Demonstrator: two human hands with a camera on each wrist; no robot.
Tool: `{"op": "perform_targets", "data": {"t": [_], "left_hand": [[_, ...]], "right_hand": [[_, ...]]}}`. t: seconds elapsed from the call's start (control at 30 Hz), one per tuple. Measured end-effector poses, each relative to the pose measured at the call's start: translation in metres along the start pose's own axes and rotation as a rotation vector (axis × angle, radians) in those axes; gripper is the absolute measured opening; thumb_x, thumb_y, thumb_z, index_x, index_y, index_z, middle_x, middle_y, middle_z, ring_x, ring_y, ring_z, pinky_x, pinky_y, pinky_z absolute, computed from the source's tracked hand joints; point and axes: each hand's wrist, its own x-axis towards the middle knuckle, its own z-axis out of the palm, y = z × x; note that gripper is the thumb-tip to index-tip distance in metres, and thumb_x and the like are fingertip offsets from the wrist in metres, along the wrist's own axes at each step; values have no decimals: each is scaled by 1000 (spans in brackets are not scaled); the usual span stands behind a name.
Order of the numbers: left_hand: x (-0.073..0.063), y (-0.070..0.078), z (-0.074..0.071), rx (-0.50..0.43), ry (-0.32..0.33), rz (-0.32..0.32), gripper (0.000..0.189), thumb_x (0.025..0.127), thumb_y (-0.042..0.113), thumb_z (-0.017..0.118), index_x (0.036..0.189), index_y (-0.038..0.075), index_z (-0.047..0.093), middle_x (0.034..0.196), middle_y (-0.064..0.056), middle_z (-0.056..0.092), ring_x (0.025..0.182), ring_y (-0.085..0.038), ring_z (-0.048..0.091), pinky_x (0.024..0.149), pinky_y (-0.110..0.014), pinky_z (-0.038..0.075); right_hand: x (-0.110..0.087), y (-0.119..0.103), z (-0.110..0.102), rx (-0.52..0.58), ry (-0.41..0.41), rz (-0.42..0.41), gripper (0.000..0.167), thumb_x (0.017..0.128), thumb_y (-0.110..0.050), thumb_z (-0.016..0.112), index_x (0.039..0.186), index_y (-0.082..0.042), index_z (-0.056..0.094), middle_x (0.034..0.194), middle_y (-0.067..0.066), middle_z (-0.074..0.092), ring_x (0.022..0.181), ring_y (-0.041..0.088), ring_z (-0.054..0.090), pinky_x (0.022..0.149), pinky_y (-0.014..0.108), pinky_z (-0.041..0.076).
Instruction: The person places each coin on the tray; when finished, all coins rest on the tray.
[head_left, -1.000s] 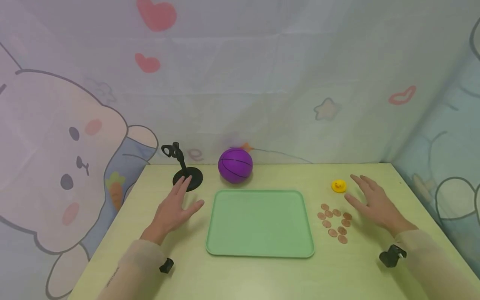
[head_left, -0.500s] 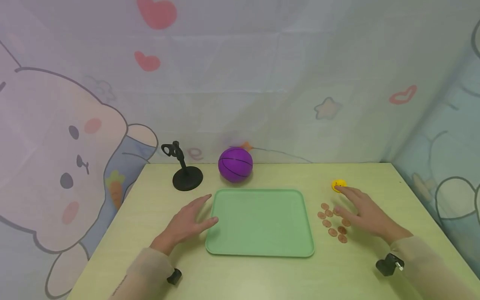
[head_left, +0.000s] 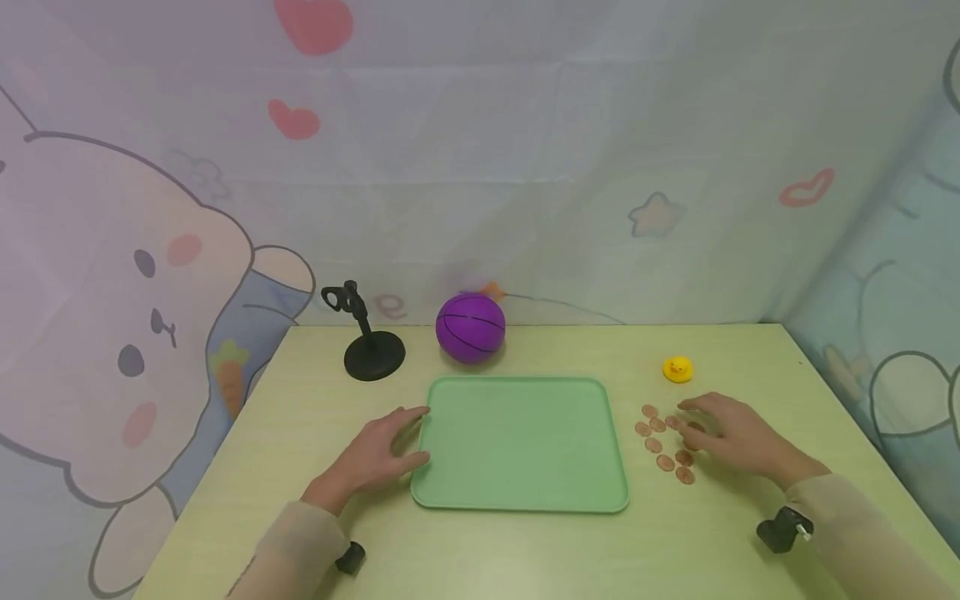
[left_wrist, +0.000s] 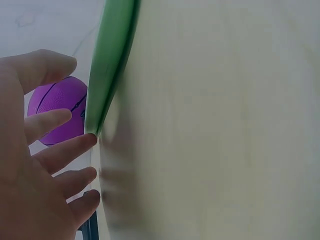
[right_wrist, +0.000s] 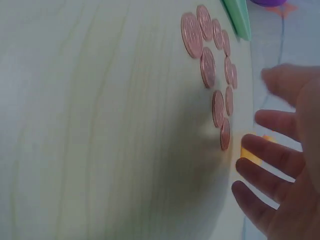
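A green tray (head_left: 521,446) lies flat in the middle of the table. My left hand (head_left: 367,463) is at its left edge, thumb and fingers spread, fingertips right at the rim; the left wrist view shows the same hand (left_wrist: 47,145) beside the tray's side wall (left_wrist: 102,75). Several copper coins (head_left: 665,462) lie loosely grouped to the right of the tray. Over the coins' right side hovers my right hand (head_left: 738,437), fingers loosely bent and holding nothing, hiding part of a coin. In the right wrist view its fingers (right_wrist: 270,150) are apart from the coins (right_wrist: 218,109).
A yellow rubber duck (head_left: 678,369) sits behind the coins, beyond my right hand. Behind the tray, near the wall, stands a purple ball (head_left: 470,328) with black lines. A black stand (head_left: 374,356) with a round base is at the back left.
My left hand has come right and nearer, from in front of the black stand to the tray's left edge. My right hand has moved left and nearer, from beside the duck to over the coins.
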Motion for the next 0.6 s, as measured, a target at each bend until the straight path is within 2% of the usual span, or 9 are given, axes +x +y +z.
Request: {"op": "perform_targets", "data": {"t": [0.13, 0.27, 0.6], "left_hand": [[0, -2, -1, -18, -11, 25, 67, 91, 27, 75, 153, 16, 54, 156, -17, 53, 149, -49, 39, 121, -64, 33], [0, -5, -2, -16, -17, 38, 67, 88, 19, 74, 152, 14, 55, 156, -16, 54, 149, -48, 41, 121, -64, 33], [-1, -5, -2, -50, -40, 27, 68, 85, 15, 75, 150, 10, 56, 156, -14, 55, 151, -47, 37, 123, -63, 31]], "right_hand": [[-2, 9, 0, -28, -7, -7, 25, 97, -18, 75, 117, -3, 75, 109, 6, 72, 99, 26, 68, 85, 46, 58], [-2, 14, 0, -27, -20, -23, 17, 94, -16, 79, 109, -9, 78, 101, -3, 70, 91, 19, 66, 77, 37, 57], [1, 18, -2, -48, -32, -49, 19, 90, -1, 79, 108, -7, 79, 97, -3, 69, 83, 13, 63, 72, 32, 56]]}}
